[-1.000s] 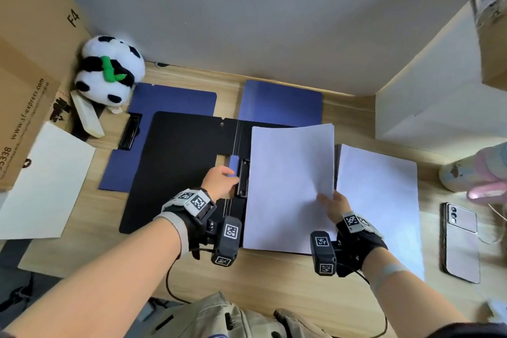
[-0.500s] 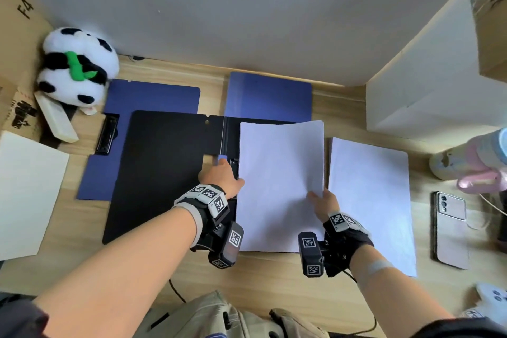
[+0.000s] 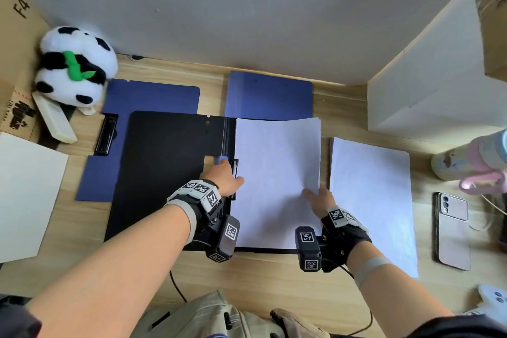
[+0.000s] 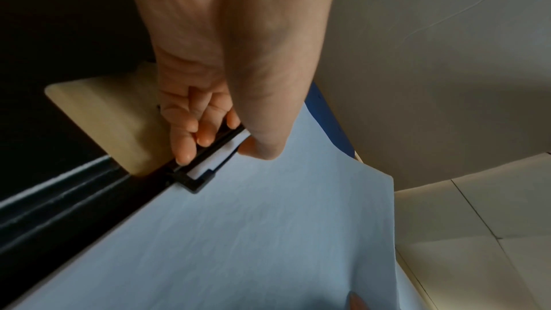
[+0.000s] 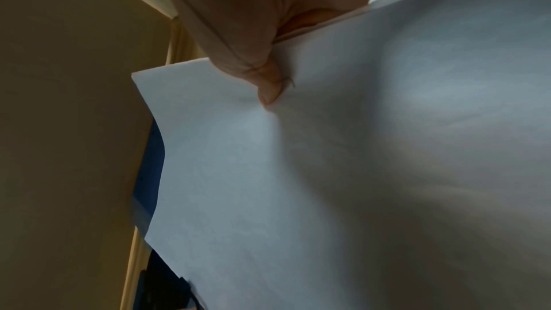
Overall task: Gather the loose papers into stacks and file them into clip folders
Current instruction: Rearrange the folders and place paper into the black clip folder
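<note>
An open black clip folder (image 3: pixel 164 173) lies on the wooden desk. A white paper stack (image 3: pixel 277 181) lies on its right half. My left hand (image 3: pixel 223 175) is at the spine, fingers curled on the black clip (image 4: pixel 208 150) with the thumb on the paper's left edge (image 4: pixel 259 152). My right hand (image 3: pixel 319 200) pinches the stack's right edge, thumb on top (image 5: pixel 268 93). A second paper stack (image 3: pixel 370 200) lies flat on the desk to the right.
Two blue clip folders (image 3: pixel 153 96) (image 3: pixel 270 96) lie behind the black one. A plush panda (image 3: pixel 74 68) and cardboard boxes stand at the left, with a white sheet (image 3: pixel 24 195). A phone (image 3: pixel 451 230) and a bottle (image 3: pixel 472 156) sit at the right.
The paper stack has slid left and settled flatter on the folder's right half, its left edge now at the clip. My left hand stays on the clip.
</note>
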Demonstrator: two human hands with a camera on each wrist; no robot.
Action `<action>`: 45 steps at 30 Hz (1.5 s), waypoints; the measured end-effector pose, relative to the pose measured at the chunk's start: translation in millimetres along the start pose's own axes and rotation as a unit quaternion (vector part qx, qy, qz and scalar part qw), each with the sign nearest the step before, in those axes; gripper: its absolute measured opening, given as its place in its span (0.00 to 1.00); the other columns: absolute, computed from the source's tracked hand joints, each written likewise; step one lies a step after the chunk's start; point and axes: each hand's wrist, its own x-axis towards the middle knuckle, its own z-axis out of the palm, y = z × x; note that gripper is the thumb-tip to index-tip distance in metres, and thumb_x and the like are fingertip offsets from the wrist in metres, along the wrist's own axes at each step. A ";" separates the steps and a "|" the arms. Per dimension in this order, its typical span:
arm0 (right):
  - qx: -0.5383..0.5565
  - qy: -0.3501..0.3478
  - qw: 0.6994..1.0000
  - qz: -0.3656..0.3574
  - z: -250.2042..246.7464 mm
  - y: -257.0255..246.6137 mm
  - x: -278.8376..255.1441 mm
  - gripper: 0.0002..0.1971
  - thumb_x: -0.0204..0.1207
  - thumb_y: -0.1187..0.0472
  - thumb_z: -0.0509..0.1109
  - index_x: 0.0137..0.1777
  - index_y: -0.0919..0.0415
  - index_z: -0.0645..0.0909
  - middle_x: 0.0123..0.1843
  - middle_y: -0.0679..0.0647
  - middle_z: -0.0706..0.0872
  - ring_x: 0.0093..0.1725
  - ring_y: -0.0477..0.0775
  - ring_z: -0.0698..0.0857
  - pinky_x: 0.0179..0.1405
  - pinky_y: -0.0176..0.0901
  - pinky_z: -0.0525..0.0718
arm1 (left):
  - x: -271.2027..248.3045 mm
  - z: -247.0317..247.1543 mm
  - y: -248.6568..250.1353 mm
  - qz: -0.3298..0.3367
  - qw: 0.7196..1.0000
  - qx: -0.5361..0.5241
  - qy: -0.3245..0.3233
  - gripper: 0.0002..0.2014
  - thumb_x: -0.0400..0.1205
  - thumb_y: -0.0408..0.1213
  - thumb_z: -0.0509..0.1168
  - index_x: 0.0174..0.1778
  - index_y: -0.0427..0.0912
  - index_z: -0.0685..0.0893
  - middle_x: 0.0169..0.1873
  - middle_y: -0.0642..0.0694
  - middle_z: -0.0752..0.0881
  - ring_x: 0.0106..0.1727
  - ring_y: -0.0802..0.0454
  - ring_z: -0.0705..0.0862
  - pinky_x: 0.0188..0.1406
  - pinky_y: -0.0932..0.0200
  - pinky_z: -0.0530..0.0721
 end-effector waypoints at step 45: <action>0.136 -0.224 0.965 -0.013 159.6 -99.1 -123.4 0.05 0.82 0.64 0.61 0.54 0.62 0.75 0.37 0.54 0.73 0.32 0.51 0.76 0.36 0.41 0.79 | -114.3 -92.8 -150.6 -0.087 0.917 -0.310 0.236 0.33 0.80 0.38 0.60 0.80 0.45 0.55 0.70 0.38 0.73 0.65 0.34 0.78 0.58 0.51 0.76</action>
